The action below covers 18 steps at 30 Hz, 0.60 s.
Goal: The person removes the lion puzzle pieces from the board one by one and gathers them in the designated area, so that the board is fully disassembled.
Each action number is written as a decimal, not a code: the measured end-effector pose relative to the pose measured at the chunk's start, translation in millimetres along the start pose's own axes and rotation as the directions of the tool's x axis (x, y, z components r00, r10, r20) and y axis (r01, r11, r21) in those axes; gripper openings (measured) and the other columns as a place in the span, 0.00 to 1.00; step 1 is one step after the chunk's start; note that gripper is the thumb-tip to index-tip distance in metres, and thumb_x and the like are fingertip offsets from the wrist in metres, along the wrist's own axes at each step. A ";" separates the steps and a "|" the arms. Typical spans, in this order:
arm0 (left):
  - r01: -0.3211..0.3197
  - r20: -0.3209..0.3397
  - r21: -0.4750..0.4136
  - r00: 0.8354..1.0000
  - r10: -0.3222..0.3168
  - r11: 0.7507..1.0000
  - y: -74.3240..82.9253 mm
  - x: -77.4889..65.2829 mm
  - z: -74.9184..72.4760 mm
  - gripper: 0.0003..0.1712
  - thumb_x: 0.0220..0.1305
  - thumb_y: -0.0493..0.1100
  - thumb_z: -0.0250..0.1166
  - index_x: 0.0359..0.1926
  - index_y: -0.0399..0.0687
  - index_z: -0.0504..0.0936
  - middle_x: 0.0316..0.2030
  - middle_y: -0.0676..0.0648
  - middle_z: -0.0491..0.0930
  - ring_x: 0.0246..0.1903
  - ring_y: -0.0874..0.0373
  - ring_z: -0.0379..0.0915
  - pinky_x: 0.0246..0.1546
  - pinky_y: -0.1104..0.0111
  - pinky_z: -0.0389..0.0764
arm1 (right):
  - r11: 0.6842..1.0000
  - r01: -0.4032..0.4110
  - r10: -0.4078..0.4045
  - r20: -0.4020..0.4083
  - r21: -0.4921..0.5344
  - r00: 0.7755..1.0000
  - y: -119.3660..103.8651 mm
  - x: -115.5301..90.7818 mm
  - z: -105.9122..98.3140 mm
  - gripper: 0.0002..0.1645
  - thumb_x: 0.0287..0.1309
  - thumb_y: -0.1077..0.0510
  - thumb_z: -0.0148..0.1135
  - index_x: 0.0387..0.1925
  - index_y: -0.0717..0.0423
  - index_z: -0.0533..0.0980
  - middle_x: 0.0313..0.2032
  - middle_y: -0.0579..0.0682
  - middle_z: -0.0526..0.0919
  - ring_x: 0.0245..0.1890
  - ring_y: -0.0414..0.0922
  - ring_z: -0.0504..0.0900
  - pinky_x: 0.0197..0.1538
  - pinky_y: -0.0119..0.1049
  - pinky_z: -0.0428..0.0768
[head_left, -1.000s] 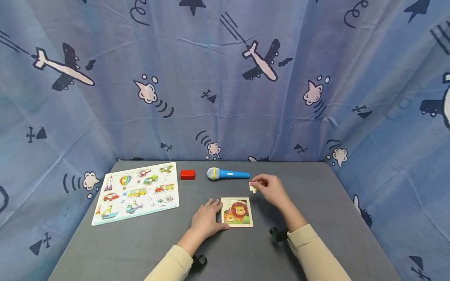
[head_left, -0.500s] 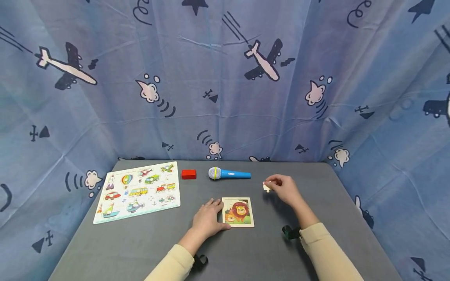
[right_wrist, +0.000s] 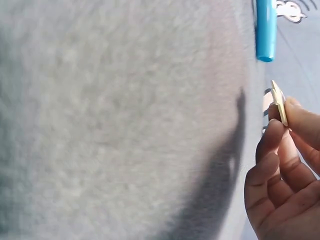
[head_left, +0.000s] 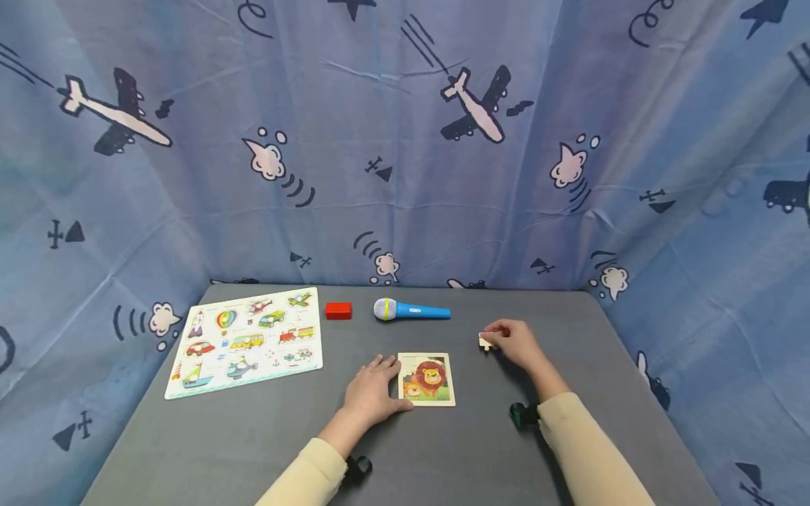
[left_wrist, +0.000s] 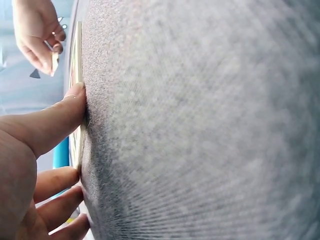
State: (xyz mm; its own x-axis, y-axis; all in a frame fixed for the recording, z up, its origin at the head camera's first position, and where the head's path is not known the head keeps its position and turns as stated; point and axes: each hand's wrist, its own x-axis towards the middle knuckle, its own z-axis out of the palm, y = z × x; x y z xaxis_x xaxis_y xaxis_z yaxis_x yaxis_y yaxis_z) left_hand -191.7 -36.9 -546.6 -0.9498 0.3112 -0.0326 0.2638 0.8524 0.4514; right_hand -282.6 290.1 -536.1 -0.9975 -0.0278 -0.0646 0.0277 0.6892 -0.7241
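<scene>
A small square jigsaw puzzle [head_left: 431,379] with a lion picture and a pale wooden frame lies flat on the grey table. At its lower left corner my left hand [head_left: 372,395] rests, with the thumb [left_wrist: 75,102] on the near edge and the fingers along the left edge. To the right and farther back, my right hand [head_left: 514,342] pinches a jigsaw piece [head_left: 485,342] between thumb and fingers. In the right wrist view the piece [right_wrist: 279,104] shows edge-on, held off the table, with a shadow beneath the hand.
Beyond the puzzle lies a blue toy microphone [head_left: 411,310]. Left of it sits a red block [head_left: 338,310]. A large picture board [head_left: 247,344] with vehicles covers the table's left side. A patterned blue curtain [head_left: 405,176] hangs behind the table.
My right hand has moved to the right, away from the puzzle, carrying the piece, then dropped slightly lower. The left hand has stayed at the puzzle.
</scene>
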 end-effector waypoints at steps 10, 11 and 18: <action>-0.006 -0.011 -0.024 1.000 0.006 1.000 -1.9 -0.6 -2.5 0.49 0.48 0.61 0.79 0.69 0.46 0.75 0.70 0.43 0.71 0.74 0.44 0.60 0.71 0.46 0.65 | 0.998 -0.008 0.008 0.001 -0.067 1.000 2.7 4.3 7.5 0.11 0.63 0.55 0.69 0.39 0.60 0.85 0.35 0.54 0.85 0.33 0.45 0.77 0.38 0.37 0.76; -0.007 -0.011 -0.025 1.000 0.007 1.000 -1.5 -0.6 -2.7 0.49 0.48 0.61 0.79 0.69 0.46 0.75 0.70 0.43 0.71 0.74 0.44 0.60 0.71 0.46 0.65 | 0.997 -0.013 0.013 -0.002 -0.071 1.000 2.6 4.5 7.7 0.11 0.63 0.55 0.70 0.38 0.61 0.85 0.35 0.54 0.85 0.33 0.46 0.78 0.38 0.38 0.76; -0.013 -0.004 -0.015 1.000 0.013 1.000 0.4 -2.0 -4.7 0.49 0.49 0.61 0.79 0.69 0.45 0.75 0.70 0.42 0.71 0.74 0.43 0.60 0.71 0.45 0.65 | 0.994 -0.013 0.009 -0.039 -0.112 0.999 -5.2 5.1 7.0 0.10 0.62 0.56 0.70 0.37 0.60 0.84 0.34 0.53 0.85 0.33 0.47 0.79 0.36 0.38 0.77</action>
State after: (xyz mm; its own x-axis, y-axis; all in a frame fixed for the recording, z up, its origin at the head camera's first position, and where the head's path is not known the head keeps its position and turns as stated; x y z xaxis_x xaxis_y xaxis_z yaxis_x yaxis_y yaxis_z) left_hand -190.5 -39.2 -542.2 -0.9469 0.3207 -0.0226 0.2740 0.8419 0.4649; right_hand -287.4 281.3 -537.5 -0.9990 0.0064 -0.0444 0.0334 0.7665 -0.6413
